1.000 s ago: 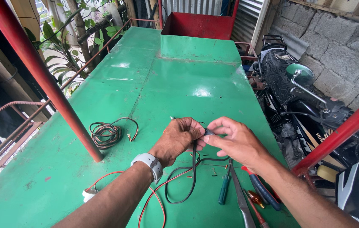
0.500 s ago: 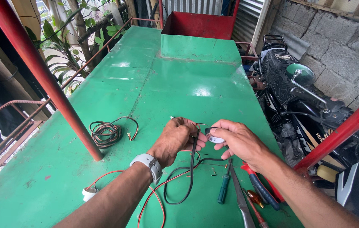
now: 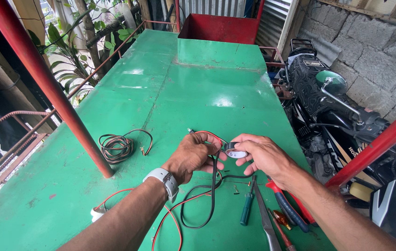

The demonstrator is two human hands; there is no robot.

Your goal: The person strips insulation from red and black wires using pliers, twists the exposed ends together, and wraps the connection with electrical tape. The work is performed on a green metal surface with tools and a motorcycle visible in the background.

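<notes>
Between right-hand fingers point(image 3: 247, 149), small round part point(image 3: 233, 150).

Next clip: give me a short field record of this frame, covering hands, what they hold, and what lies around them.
surface: green table
left hand: grip shut on red and black wires
right hand: grip shut on small round part
wrist: white watch
near right arm: screwdriver, pliers
left of hands: wire coil
right of table: motorcycle

A small white lettered badge point(image 3: 315, 63) is seen on the black motorcycle point(image 3: 342, 125) parked right of the green table point(image 3: 184, 93). White lettering point(image 3: 345, 149) is also shown on its side panel.
</notes>
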